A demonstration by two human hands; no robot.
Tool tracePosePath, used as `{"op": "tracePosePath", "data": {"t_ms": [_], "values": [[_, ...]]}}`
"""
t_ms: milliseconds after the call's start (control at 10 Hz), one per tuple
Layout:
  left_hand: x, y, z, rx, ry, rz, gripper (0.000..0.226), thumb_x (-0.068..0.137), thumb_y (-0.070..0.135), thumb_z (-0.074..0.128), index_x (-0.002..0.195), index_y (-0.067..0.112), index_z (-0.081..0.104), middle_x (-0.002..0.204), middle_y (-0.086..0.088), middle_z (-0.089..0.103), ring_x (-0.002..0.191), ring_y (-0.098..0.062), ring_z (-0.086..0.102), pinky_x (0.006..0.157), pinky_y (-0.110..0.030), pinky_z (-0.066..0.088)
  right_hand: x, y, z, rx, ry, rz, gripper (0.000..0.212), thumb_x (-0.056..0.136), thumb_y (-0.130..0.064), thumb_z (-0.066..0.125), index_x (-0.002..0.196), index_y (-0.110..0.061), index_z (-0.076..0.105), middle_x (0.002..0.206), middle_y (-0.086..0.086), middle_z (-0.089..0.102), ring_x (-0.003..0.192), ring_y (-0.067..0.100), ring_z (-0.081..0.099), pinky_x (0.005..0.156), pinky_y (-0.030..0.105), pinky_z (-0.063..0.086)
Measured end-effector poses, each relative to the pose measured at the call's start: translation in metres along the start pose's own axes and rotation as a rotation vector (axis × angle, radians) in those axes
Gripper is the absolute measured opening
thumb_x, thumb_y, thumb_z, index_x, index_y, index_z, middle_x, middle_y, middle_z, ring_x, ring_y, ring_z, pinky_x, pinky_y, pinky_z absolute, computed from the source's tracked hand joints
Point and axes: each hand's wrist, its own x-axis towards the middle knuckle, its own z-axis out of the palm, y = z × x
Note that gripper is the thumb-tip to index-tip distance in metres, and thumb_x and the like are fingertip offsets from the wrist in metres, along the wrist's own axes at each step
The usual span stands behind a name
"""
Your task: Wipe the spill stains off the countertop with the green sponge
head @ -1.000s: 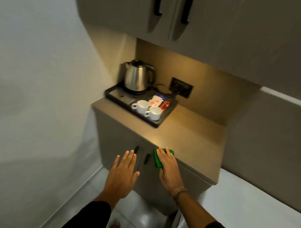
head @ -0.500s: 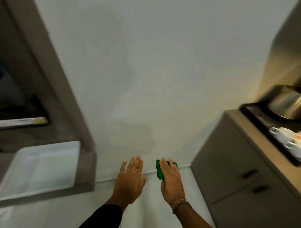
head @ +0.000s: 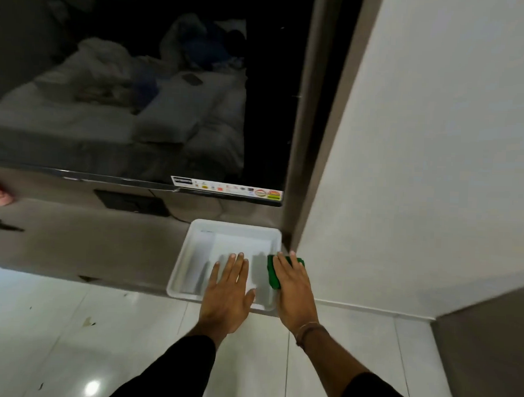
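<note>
My right hand (head: 293, 284) holds the green sponge (head: 272, 273) under its palm and fingers, over the right rim of a white plastic tray (head: 199, 243). Only the sponge's left edge and a far corner show past the fingers. My left hand (head: 227, 292) hovers flat and palm down with fingers spread over the tray's near side, holding nothing. The tray rests on a grey-brown shelf (head: 89, 251) at its right end. The countertop with the kettle is out of view.
A dark television screen (head: 139, 90) hangs above the shelf, with a sticker strip (head: 225, 188) along its bottom edge. A white wall (head: 419, 174) stands at the right, a brown cabinet side (head: 487, 354) at lower right. White floor tiles (head: 71, 340) lie below.
The view swung left, away from the kettle counter, past the white wall, to the shelf with the tray. Both hands kept their pose, the right still on the sponge, and now hover over the tray.
</note>
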Motion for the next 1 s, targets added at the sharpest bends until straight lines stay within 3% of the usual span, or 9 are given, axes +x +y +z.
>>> {"op": "tracePosePath", "data": {"t_ms": [100,300,400,500,600,800,900,1000], "values": [[0.018,-0.052,0.01,0.015,-0.031,-0.023,0.077,0.108,0.058,0.02,0.163,0.013,-0.008,0.174,-0.011,-0.007,0.158,-0.033,-0.014,0.127,-0.056,-0.006,0.037,-0.037,0.033,-0.025,-0.03,-0.033,0.079,0.093,-0.024,0.068,0.156,-0.023,0.021,0.167,0.0,0.02,0.155,0.025,0.009,0.124,0.048,0.013],[0.054,-0.099,0.038,-0.037,-0.083,0.005,0.077,0.107,0.059,0.021,0.164,0.013,-0.004,0.174,-0.012,-0.008,0.157,-0.034,-0.015,0.129,-0.055,0.003,0.076,-0.046,0.084,-0.113,-0.135,-0.001,0.073,0.1,-0.013,0.054,0.158,-0.023,0.01,0.169,-0.003,0.005,0.156,0.025,-0.003,0.127,0.048,0.006],[0.063,-0.112,0.05,-0.074,-0.061,0.029,0.077,0.106,0.058,0.023,0.165,0.011,0.005,0.174,-0.013,0.0,0.159,-0.033,-0.008,0.129,-0.054,0.005,0.089,-0.042,0.099,-0.153,-0.142,0.028,0.072,0.1,-0.009,0.049,0.159,-0.022,0.009,0.17,-0.001,0.006,0.156,0.026,-0.005,0.127,0.046,0.0],[0.068,-0.123,0.064,-0.117,-0.042,0.022,0.079,0.104,0.06,0.018,0.164,0.009,0.012,0.174,-0.013,0.005,0.159,-0.032,-0.003,0.129,-0.053,0.007,0.096,-0.038,0.119,-0.19,-0.168,0.053,0.073,0.103,-0.016,0.048,0.159,-0.022,0.001,0.17,-0.002,-0.002,0.155,0.026,-0.01,0.113,0.037,-0.022],[0.069,-0.124,0.069,-0.148,-0.06,0.006,0.081,0.103,0.062,0.014,0.165,0.01,0.008,0.174,-0.012,0.0,0.159,-0.031,-0.007,0.129,-0.054,0.008,0.095,-0.037,0.127,-0.195,-0.197,0.076,0.077,0.104,-0.026,0.049,0.159,-0.021,-0.004,0.169,-0.002,-0.006,0.155,0.028,-0.011,0.108,0.036,-0.025],[0.068,-0.124,0.066,-0.119,-0.063,0.052,0.08,0.103,0.06,0.012,0.165,0.01,0.008,0.175,-0.013,0.001,0.159,-0.033,-0.007,0.129,-0.054,0.007,0.093,-0.034,0.125,-0.214,-0.284,0.08,0.083,0.102,-0.036,0.051,0.158,-0.024,-0.01,0.169,-0.003,-0.01,0.154,0.027,-0.016,0.108,0.04,-0.024],[0.068,-0.119,0.055,-0.049,-0.057,0.085,0.082,0.1,0.059,-0.001,0.165,0.01,0.007,0.174,-0.014,0.002,0.159,-0.034,-0.006,0.129,-0.055,0.007,0.096,-0.034,0.113,-0.179,-0.313,0.054,0.087,0.098,-0.033,0.054,0.158,-0.021,-0.008,0.169,0.001,-0.009,0.155,0.03,-0.014,0.121,0.049,-0.011],[0.06,-0.104,0.045,-0.078,0.029,0.12,0.074,0.106,0.052,0.003,0.164,0.008,0.014,0.172,-0.016,0.009,0.158,-0.033,-0.004,0.129,-0.054,0.001,0.078,-0.035,0.093,-0.09,-0.222,0.034,0.091,0.093,-0.037,0.056,0.158,-0.02,-0.006,0.17,0.003,-0.006,0.154,0.028,-0.016,0.126,0.052,0.0]]}}
